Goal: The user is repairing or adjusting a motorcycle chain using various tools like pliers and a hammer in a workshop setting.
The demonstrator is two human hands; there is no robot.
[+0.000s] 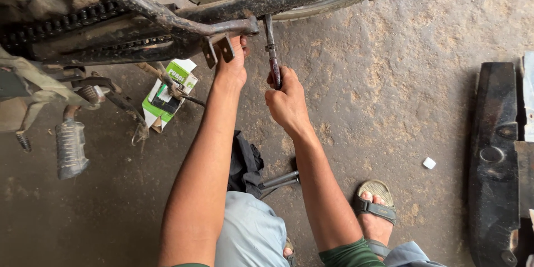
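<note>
My right hand grips the dark red handle of a long tool whose metal shaft rises to the underside of a motorcycle's frame. My left hand reaches up beside it and holds the frame just behind a small metal bracket. A greasy drive chain runs along the frame to the left. The two hands are a short way apart.
A green and white carton lies on the concrete floor under the bike. A footpeg hangs at left. A dark rag and metal rods lie near my knee. A black plastic panel lies at right, and my sandalled foot is below.
</note>
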